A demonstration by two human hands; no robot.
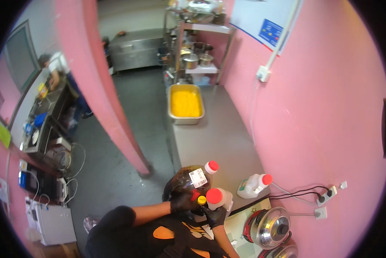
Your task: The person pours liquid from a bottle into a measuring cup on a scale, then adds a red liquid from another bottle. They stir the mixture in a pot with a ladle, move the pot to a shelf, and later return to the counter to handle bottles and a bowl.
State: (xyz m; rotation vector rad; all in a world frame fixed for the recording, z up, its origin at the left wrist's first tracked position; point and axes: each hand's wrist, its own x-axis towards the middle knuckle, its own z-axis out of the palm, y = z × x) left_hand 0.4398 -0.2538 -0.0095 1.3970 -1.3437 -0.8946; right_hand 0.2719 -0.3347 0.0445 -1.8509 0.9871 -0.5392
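My left hand, in a black glove, is beside a small red object, perhaps a cap. Just right of it is a yellow cap on a dark bottle, mostly hidden between my hands. My right hand, also gloved in black, is close against that bottle and a whitish plastic jar with a red lid. Whether either hand grips something is too blurred to tell. Beyond my hands stands a large clear jug of dark liquid with a red cap and a printed label.
A translucent red-capped jug stands right on the steel table. Farther off is a steel pan of yellow food. Lidded electric pots and a power strip are at right. A pink pillar rises left; a person bends over a counter.
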